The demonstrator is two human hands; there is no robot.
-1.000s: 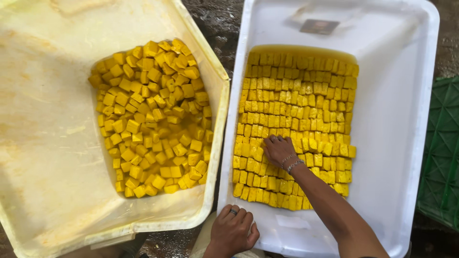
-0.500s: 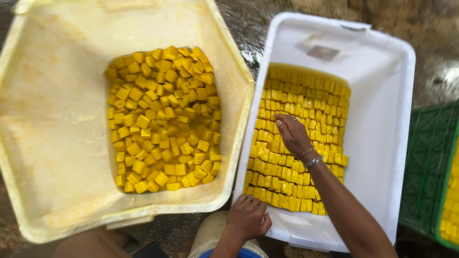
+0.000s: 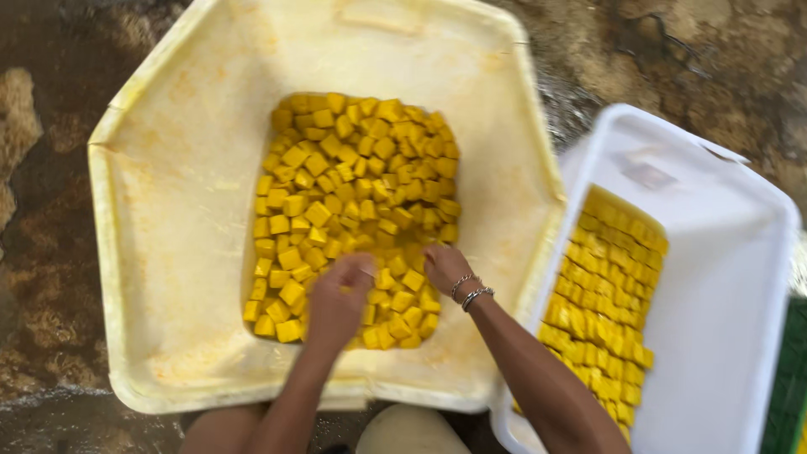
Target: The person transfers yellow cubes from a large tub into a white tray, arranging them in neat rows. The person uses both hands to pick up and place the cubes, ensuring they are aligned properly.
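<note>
A large cream tub (image 3: 176,210) holds a loose heap of yellow cubes (image 3: 353,185). My left hand (image 3: 336,298) reaches down into the near side of the heap, fingers curled among the cubes. My right hand (image 3: 445,267), with bracelets at the wrist, rests on the cubes just beside it. Whether either hand grips a cube is hidden by the fingers. To the right, a white tub (image 3: 723,277) holds yellow cubes (image 3: 609,303) packed in tidy rows.
Both tubs stand on wet, dirty ground (image 3: 50,252). A green crate (image 3: 790,387) shows at the right edge. My knee (image 3: 412,433) is at the bottom between the tubs.
My right hand has left the packed rows in the white tub and come over to the loose heap. My left hand has moved off the white tub's rim into the heap. The view shifted left.
</note>
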